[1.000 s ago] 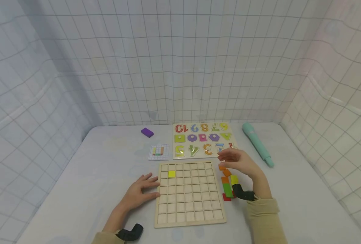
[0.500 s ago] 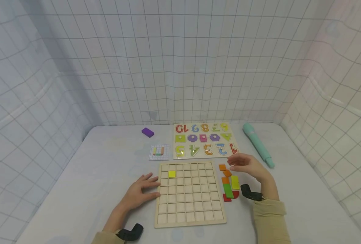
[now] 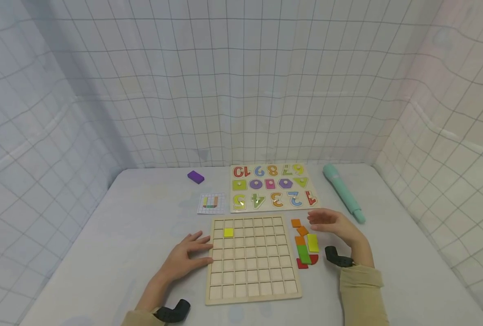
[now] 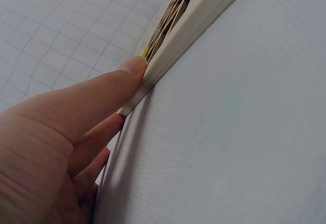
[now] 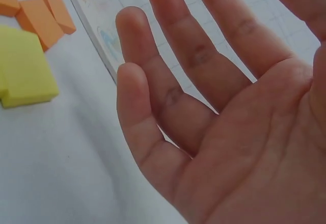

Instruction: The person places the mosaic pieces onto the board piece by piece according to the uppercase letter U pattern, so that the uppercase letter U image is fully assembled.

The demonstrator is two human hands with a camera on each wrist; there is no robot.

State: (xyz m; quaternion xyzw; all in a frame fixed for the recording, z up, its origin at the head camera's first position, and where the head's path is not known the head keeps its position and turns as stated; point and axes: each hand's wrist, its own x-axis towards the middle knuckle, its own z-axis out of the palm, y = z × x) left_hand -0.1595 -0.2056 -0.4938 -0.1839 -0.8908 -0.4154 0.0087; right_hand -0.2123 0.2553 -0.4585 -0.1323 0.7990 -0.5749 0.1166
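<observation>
A wooden grid board [image 3: 254, 299] lies in front of me, with one yellow square tile [image 3: 228, 232] in a cell near its upper left. My left hand [image 3: 186, 257] rests at the board's left edge, fingers spread. In the left wrist view, the thumb [image 4: 102, 94] touches the rim and another fingertip meets the side lower down. To the right of the board lie orange tiles [image 3: 296, 223], a green tile [image 3: 304, 254], a yellow tile [image 3: 312, 243] and red tiles [image 3: 302, 263]. Beside them hovers my right hand [image 3: 336, 226], its palm bare and fingers loosely extended [image 5: 224, 112].
Behind the board lies a number-and-shape puzzle [image 3: 247, 191]. A small card with a coloured U pattern [image 3: 211, 203] sits to its left, near a purple block [image 3: 195, 177]. At the back right is a teal stick-shaped object [image 3: 343, 192]. White gridded curtains [image 3: 241, 90] surround the table.
My right hand has moved right, away from the board and off the tiles, uncovering the yellow and red tiles. The left hand has stayed at the board's edge.
</observation>
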